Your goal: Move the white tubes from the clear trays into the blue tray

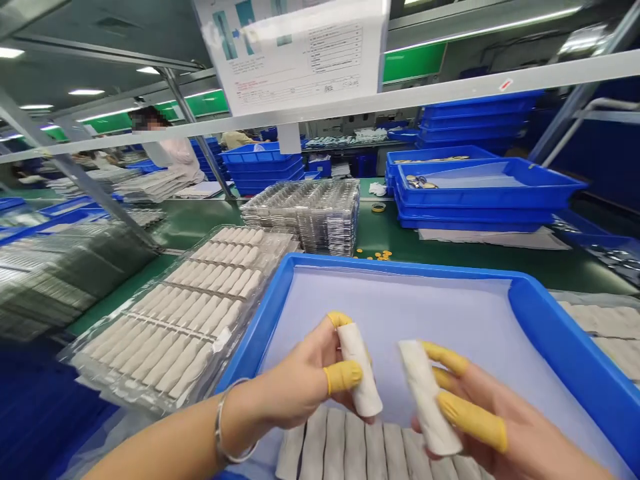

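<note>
Two pale rolls meet the air above a blue tray (400, 265) on a green table (200, 217), one to each hand. The left hand (313, 373) has its grip closed around the left roll (361, 370), thumb and fingers in yellow finger covers (345, 377); the right hand (475, 403) pinches the right roll (425, 393) along its far-right side. The pair hang near each other, apart, both tilted, over the near part of the tray, where a row of similar rolls (355, 443) lies side by side.

Good handling here, to this onlooker's eye, calls for light, even pressure along the sides, so the soft-looking surface is not dented, and a slow turn of each piece to check its ends and seam. Bringing them level would help avoid knocking the row below.

The held rolls are off-white, slim and roughly cylindrical, faintly wrinkled, with blunt ends; what lies inside cannot be told. More fill a clear plastic tray (219, 341) at left.
</note>
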Motion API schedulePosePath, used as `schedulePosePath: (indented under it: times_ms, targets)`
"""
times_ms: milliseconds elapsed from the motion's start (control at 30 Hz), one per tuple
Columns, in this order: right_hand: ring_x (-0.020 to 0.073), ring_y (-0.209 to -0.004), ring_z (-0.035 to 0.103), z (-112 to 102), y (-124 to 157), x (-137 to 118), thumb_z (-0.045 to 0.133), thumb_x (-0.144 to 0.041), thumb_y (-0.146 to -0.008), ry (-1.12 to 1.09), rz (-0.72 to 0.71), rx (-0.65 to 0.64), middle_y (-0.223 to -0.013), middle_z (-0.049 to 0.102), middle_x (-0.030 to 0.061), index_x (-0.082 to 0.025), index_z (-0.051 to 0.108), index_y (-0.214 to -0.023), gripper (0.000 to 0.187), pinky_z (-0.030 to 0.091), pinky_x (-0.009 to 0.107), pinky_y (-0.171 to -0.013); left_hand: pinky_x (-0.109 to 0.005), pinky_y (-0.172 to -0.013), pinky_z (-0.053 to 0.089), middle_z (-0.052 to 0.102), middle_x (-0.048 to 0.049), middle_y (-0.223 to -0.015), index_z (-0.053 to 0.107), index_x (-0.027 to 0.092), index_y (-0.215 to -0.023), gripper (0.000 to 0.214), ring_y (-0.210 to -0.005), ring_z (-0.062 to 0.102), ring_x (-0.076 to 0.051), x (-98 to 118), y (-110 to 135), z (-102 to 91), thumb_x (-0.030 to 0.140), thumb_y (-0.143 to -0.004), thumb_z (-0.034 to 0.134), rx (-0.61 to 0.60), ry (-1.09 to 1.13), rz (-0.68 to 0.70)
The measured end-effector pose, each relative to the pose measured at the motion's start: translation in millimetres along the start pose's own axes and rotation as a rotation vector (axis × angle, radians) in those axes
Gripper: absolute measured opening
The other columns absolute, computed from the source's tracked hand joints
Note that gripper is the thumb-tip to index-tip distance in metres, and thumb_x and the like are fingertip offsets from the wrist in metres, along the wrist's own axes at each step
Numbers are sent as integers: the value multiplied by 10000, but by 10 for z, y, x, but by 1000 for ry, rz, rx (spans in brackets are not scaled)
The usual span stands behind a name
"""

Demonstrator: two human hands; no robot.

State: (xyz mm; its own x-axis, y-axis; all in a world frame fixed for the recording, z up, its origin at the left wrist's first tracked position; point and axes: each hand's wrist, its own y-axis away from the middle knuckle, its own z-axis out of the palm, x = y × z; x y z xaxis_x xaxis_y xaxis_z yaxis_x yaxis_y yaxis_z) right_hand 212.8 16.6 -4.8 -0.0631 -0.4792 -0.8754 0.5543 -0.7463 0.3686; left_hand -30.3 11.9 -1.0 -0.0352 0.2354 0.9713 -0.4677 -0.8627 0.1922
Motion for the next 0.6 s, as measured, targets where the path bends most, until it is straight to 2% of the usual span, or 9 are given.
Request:
schedulePosePath:
  times_ms: [100, 200, 267, 367, 500, 600]
  targets:
    - [241, -862, 609, 186, -64, -75, 718, -390, -879, -156, -55, -65, -1104, 622, 68, -326, 365, -1411, 642, 473, 340, -725, -290, -612, 519, 560, -7, -917, 292, 246, -953, 542, -689, 618, -131, 11, -192, 213, 479, -719, 723, -62, 203, 23]
    - [223, -820, 612, 130, -87, -5, 764, -406, -854, -192, -134, -77, -1122, 600, 60, -353, 240, -1443, 791, 446, 347, -738, -272, -584, 517, 604, -15, -904, 318, 248, -1059, 613, -694, 648, -154, 6, -224, 299, 366, -695, 797, -81, 365, 24]
    - [230, -836, 628, 40, -79, 70, 754, -412, -869, -195, -154, -116, -1186, 563, 62, -400, 222, -1435, 777, 445, 374, -759, -278, -589, 525, 617, -25, -946, 330, 263, -1109, 626, -716, 665, -165, -19, -207, 307, 316, -704, 804, -104, 419, 26]
    - [254, -901, 636, -38, -58, 141, 756, -401, -876, -207, -142, -178, -1248, 510, 57, -446, 331, -1376, 658, 462, 424, -788, -285, -649, 534, 601, -55, -1088, 411, 270, -1130, 535, -821, 653, -158, -95, -173, 288, 268, -741, 780, -151, 465, 37]
    - [272, -1105, 532, -5, -48, 177, 817, -418, -816, -192, -139, -92, -1170, 551, 48, -407, 491, -1276, 564, 463, 420, -864, -335, -839, 494, 575, -53, -1145, 497, 297, -1176, 551, -1116, 528, -205, -214, -148, 239, 230, -720, 799, -140, 435, 51]
    - [251, -1080, 521, 40, -69, 228, 865, -421, -760, -194, -157, -51, -1131, 555, 44, -406, 511, -1261, 614, 494, 365, -787, -322, -824, 468, 562, -42, -1148, 527, 328, -1171, 579, -1146, 488, -223, -276, -148, 215, 240, -682, 826, -120, 415, 33]
